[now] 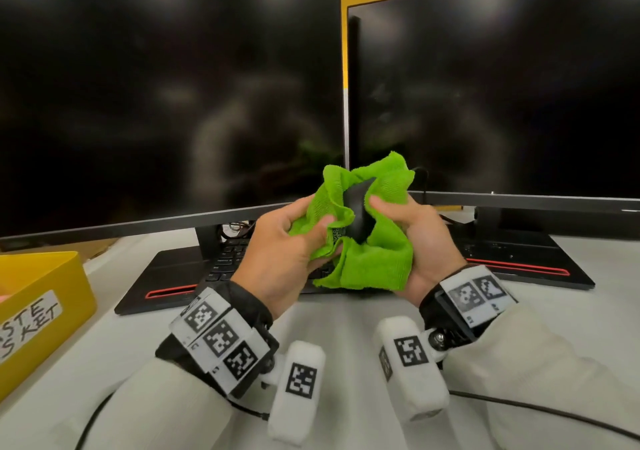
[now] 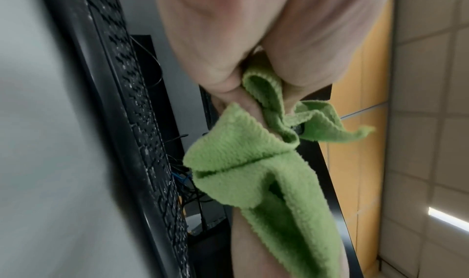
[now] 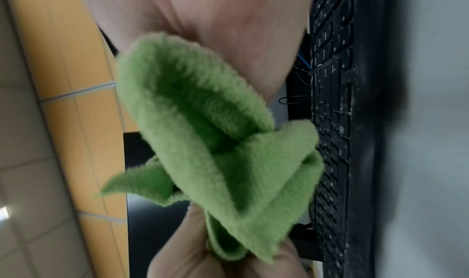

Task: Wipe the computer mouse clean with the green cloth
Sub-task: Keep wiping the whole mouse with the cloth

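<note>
A black computer mouse (image 1: 358, 212) is held up above the desk, wrapped in a bright green cloth (image 1: 375, 266); only a curved strip of it shows between the folds. My left hand (image 1: 294, 241) grips the cloth's left side, thumb pressed into the fabric. My right hand (image 1: 408, 228) grips the right side, thumb lying against the mouse through the cloth. In the left wrist view the green cloth (image 2: 253, 172) bunches out of my fist, with a small dark bit of the mouse (image 2: 300, 129) showing. The right wrist view shows only the cloth (image 3: 203, 132) and palm.
Two dark monitors (image 1: 166, 103) (image 1: 502, 96) stand close behind the hands. A black keyboard (image 1: 228, 259) lies under them on the white desk (image 1: 346, 328). A yellow waste basket (image 1: 38, 311) sits at the left edge. A black cable (image 1: 554, 415) runs across the desk front.
</note>
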